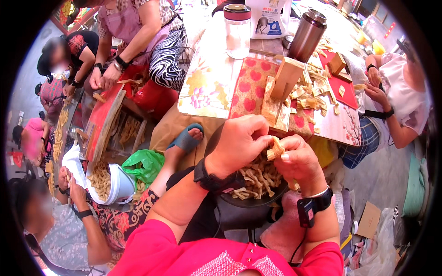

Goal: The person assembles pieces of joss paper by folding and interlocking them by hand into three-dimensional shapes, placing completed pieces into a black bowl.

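Observation:
My left hand and my right hand meet just in front of the table edge, fingers pinched. Between them is a short, folded, pale yellow strip that looks like tofu skin. The right thumb presses on its lower part, while the left fingertips grip its upper left side. Below sits a dark round pan holding many similar twisted or knotted pieces; my hands and wrists hide part of it. Past my hands, a wooden block stand rests on the table beside a heap of loose strips.
On the table stand a clear jar, a white jug and a steel thermos. To my left are a white bucket of pieces, a green bag and several co-workers. Another person works at the right.

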Demonstrator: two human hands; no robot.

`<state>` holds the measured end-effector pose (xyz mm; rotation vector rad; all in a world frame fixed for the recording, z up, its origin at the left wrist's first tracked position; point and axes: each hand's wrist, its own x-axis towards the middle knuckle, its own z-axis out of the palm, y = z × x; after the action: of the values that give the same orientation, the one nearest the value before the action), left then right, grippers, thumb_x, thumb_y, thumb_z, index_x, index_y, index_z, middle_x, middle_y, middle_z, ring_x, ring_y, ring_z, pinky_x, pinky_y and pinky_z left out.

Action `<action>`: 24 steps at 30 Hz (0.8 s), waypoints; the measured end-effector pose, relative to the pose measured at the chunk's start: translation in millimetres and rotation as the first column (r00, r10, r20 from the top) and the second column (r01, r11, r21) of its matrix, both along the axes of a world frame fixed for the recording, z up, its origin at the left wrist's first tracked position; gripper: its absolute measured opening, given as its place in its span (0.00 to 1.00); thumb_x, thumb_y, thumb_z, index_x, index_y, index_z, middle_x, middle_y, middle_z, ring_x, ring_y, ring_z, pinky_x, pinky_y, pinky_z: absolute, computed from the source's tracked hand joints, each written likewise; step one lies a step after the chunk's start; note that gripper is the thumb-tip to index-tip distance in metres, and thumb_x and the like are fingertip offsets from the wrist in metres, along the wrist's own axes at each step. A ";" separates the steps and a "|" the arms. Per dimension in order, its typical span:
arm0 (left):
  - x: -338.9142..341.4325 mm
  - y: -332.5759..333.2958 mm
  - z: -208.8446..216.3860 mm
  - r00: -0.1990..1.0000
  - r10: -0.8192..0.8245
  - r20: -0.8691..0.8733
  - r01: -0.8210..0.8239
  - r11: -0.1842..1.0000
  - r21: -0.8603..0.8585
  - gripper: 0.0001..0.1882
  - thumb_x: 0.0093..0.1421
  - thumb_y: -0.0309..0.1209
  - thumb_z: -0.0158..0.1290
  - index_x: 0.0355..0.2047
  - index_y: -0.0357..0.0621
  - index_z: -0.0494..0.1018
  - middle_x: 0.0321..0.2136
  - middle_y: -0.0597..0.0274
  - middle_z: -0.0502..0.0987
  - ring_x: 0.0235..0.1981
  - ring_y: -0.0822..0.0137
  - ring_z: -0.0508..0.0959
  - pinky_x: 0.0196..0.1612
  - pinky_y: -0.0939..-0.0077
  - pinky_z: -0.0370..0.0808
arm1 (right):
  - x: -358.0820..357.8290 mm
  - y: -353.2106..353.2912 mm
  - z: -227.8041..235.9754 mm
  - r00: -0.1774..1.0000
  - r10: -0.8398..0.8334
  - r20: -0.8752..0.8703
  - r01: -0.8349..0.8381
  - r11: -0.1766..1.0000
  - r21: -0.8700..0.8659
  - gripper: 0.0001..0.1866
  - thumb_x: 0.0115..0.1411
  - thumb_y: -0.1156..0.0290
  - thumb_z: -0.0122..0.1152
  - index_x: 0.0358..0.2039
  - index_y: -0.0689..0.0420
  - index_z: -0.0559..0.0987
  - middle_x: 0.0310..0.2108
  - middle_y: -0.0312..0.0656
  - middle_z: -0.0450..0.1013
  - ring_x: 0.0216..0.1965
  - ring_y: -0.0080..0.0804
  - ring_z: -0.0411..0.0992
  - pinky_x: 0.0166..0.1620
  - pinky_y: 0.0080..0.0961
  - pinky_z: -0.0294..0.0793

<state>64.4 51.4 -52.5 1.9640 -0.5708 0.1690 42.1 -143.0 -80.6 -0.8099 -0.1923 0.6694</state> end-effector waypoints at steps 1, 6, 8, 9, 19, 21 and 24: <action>1.5 0.8 -1.5 0.998 -0.055 0.044 0.058 0.997 -0.048 0.04 0.46 0.17 0.51 0.25 0.36 0.71 0.20 0.53 0.72 0.22 0.56 0.74 0.27 0.73 0.70 | -2.5 1.9 3.4 0.999 -0.015 -0.035 0.017 0.999 0.044 0.10 0.55 0.76 0.58 0.37 0.67 0.77 0.15 0.29 0.62 0.11 0.13 0.53 0.14 0.12 0.50; 4.3 6.6 -0.3 0.958 -0.261 0.118 0.263 0.965 -0.001 0.07 0.47 0.24 0.56 0.25 0.36 0.70 0.17 0.50 0.69 0.19 0.56 0.72 0.25 0.70 0.68 | -1.6 1.1 5.0 0.989 -0.142 0.036 0.143 0.989 -0.036 0.12 0.58 0.74 0.57 0.40 0.65 0.76 0.16 0.28 0.62 0.12 0.12 0.54 0.14 0.11 0.51; 5.7 14.2 9.5 0.934 -0.357 0.020 0.354 0.932 0.074 0.08 0.48 0.27 0.58 0.24 0.37 0.70 0.17 0.50 0.69 0.19 0.56 0.72 0.24 0.70 0.68 | -3.3 4.3 0.2 0.980 -0.174 0.097 0.184 0.977 -0.111 0.10 0.58 0.72 0.57 0.39 0.64 0.75 0.17 0.27 0.63 0.12 0.11 0.54 0.15 0.10 0.50; 5.5 12.0 8.2 0.949 -0.316 0.007 0.314 0.945 0.094 0.12 0.49 0.31 0.59 0.20 0.37 0.69 0.14 0.51 0.67 0.16 0.59 0.71 0.22 0.71 0.66 | -4.5 7.6 -0.7 0.980 -0.174 0.098 0.185 0.974 -0.128 0.10 0.58 0.72 0.57 0.38 0.63 0.75 0.17 0.27 0.63 0.12 0.11 0.54 0.15 0.10 0.50; 8.3 26.3 7.4 0.526 -0.696 -0.489 0.222 0.668 -0.711 0.17 0.60 0.34 0.52 0.15 0.40 0.69 0.09 0.70 0.65 0.10 0.79 0.65 0.14 0.84 0.62 | -6.6 -24.6 40.1 0.802 -0.232 0.551 0.529 0.702 -0.476 0.05 0.53 0.75 0.61 0.25 0.64 0.79 0.19 0.27 0.69 0.21 0.11 0.62 0.23 0.12 0.58; 10.5 28.5 12.0 0.542 -0.646 -0.538 0.309 0.748 -0.587 0.17 0.60 0.35 0.52 0.18 0.37 0.71 0.09 0.67 0.65 0.11 0.78 0.66 0.15 0.81 0.64 | -9.0 -24.2 38.7 0.803 -0.239 0.546 0.550 0.652 -0.522 0.05 0.53 0.75 0.61 0.26 0.64 0.79 0.19 0.27 0.69 0.20 0.11 0.61 0.23 0.12 0.57; 22.5 33.2 5.3 0.921 -0.239 -0.307 0.236 0.971 -0.049 0.17 0.60 0.34 0.49 0.17 0.36 0.71 0.11 0.64 0.69 0.15 0.74 0.71 0.20 0.80 0.66 | -7.1 -22.0 29.4 0.780 -0.198 0.593 0.570 0.616 -0.544 0.05 0.53 0.75 0.61 0.27 0.64 0.79 0.18 0.28 0.68 0.20 0.12 0.61 0.23 0.12 0.58</action>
<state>86.9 84.6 -47.1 1.8432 -0.5909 -0.2854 35.1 -165.0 -51.3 -1.7233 -0.1927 0.0551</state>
